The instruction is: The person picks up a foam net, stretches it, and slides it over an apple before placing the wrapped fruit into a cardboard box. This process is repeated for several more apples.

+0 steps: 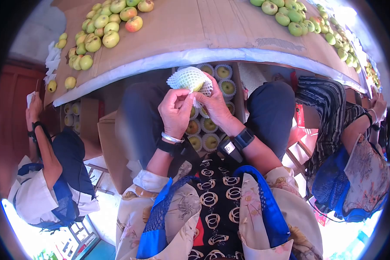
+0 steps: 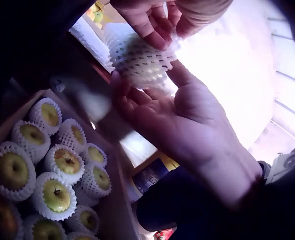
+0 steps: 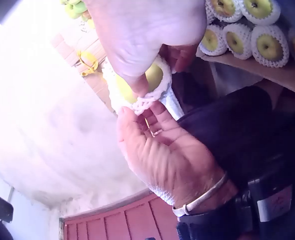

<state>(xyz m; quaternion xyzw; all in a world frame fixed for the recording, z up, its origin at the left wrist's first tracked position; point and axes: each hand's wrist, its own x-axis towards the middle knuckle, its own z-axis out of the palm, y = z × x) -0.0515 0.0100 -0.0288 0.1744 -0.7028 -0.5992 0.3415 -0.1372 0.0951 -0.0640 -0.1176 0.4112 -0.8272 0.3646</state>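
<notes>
Both hands are together on a green-yellow apple [image 3: 154,76] inside a white foam net sleeve [image 1: 184,79], held up above a box of wrapped apples. My left hand [image 1: 176,113] pinches the sleeve's rim between thumb and fingers; a pale bracelet circles that wrist. From the other side, my right hand [image 1: 214,105] holds the wrapped apple, its thumb at the sleeve's open end against the fruit in the right wrist view. The left wrist view shows the net stretched over the apple, with the right fingers around its underside.
Between the knees stands a cardboard box [image 2: 118,200] of apples in foam sleeves [image 2: 55,195]. Ahead, a cardboard-covered table [image 1: 229,26] bears loose apples [image 1: 101,26] at left and more apples [image 1: 290,17] at right. One person [image 1: 52,173] sits at left, another [image 1: 351,164] at right.
</notes>
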